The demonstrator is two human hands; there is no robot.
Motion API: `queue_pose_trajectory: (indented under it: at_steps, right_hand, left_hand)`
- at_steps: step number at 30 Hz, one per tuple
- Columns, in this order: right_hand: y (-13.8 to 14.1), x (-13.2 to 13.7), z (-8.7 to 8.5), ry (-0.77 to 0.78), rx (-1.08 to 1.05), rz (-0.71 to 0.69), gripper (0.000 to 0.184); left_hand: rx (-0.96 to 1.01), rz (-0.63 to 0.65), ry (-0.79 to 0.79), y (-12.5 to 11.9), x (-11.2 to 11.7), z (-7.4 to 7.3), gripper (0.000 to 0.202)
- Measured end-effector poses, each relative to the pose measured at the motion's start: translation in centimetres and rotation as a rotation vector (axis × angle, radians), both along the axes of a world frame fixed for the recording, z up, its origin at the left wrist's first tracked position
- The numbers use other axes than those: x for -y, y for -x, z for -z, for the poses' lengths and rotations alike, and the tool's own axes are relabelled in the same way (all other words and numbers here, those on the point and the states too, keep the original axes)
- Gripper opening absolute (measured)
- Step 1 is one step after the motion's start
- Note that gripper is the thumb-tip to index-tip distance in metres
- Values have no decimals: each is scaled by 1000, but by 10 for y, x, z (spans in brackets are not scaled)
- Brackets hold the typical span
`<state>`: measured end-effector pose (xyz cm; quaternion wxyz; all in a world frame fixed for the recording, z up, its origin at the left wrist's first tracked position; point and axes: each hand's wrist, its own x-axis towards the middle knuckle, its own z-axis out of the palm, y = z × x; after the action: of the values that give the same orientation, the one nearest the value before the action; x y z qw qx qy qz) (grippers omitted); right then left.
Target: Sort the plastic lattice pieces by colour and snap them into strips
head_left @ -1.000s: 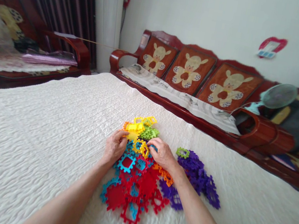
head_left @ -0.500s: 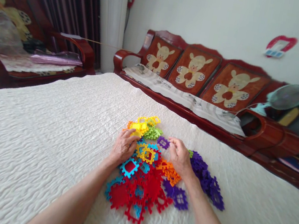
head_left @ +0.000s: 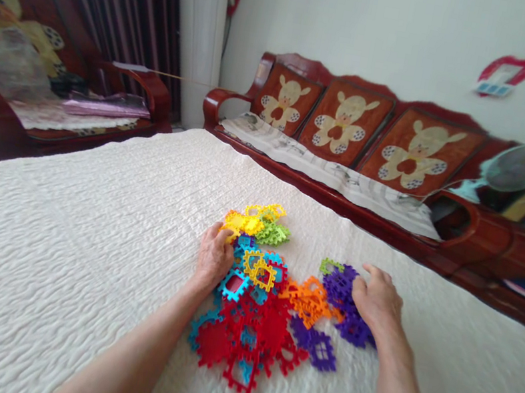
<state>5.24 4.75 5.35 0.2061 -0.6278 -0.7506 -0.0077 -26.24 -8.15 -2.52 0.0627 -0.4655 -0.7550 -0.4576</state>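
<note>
- The red-edged card (head_left: 506, 75) on the wall is too blurred to read, and any marks on the toys are too small to make out.
- A loose heap of interlocking plastic tiles (head_left: 257, 297) lies on a white quilted bedspread (head_left: 54, 254), in red, blue, yellow, green, orange and purple.
- The left hand (head_left: 214, 257) sits palm down at the heap's left edge. Its curled fingers (head_left: 225, 237) touch a yellow tile (head_left: 240, 222), with a blue tile just beside them. I cannot tell whether they grip anything.
- The right hand (head_left: 376, 302) lies palm down to the right of the heap, over a cluster of purple tiles (head_left: 355, 330). Its fingers (head_left: 371, 273) are slightly spread and hold nothing clearly.
- An orange tile (head_left: 307, 301) lies between the hands, nearer the right one.
- Red tiles (head_left: 215, 344) lie nearest the wrists, below both hands.
- Beyond the bed stands a red wooden sofa (head_left: 218, 104) with animal-print cushions (head_left: 344, 119), and a fan (head_left: 519, 167) stands at its far end.
</note>
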Motion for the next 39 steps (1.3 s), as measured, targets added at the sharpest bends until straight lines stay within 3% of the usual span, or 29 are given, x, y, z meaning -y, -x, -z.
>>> queue_pose_trajectory:
  at_steps: [2, 4, 7, 10, 13, 19, 25, 31, 35, 39]
  right_hand:
    - [31, 13, -7, -70, -105, -209, 39]
    - [71, 28, -11, -15, -180, -416, 33]
    - [131, 51, -13, 70, -122, -539, 25]
    - [174, 64, -11, 129, 86, -476, 32]
    - [198, 64, -11, 184, 190, -400, 44]
    - [218, 45, -11, 325, 249, -356, 27]
    - [210, 41, -6, 325, 163, -356, 24]
    - [177, 37, -7, 246, -172, -407, 24]
    - [133, 33, -8, 175, -409, -351, 28]
    - [65, 34, -9, 123, -481, -203, 37]
  left_hand:
    - [3, 8, 11, 0, 0, -1, 27]
    - [7, 20, 26, 1, 0, -2, 28]
    - [6, 11, 26, 2, 0, -2, 27]
    - [-1, -2, 16, 3, 0, 0, 26]
    - [-9, -11, 11, 3, -1, 2, 25]
    - [-8, -29, 9, 2, -1, 3, 24]
    - [64, -36, -57, 3, 0, -4, 21]
    - [150, -29, -131, 5, -2, -6, 19]
    - [159, 63, -111, 5, -1, -7, 19]
    - [128, 229, -70, 3, 1, -11, 19]
